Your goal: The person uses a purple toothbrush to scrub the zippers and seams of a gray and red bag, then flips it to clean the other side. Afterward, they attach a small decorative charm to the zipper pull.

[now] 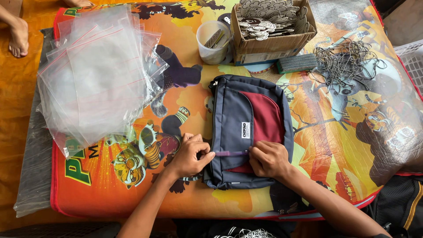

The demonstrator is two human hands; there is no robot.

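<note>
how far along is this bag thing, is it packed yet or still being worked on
Not packed yet. Done: the grey and maroon bag lies flat on the cartoon-print mat. In hand: the left hand and right hand pinch the two ends of a purple strip across its front. Left: the clear zip bags sit stacked to the side, and the bag is in none of them. The box of card tags and pile of string loops lie untouched.

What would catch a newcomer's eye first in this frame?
Probably the grey fabric bag with a maroon panel at the centre of the bright orange cartoon-printed mat, with the left hand and right hand on a thin purple strip at its near end. Next, the heap of clear zip plastic bags on the left, and the open cardboard box of grey cutouts at the top.
</note>
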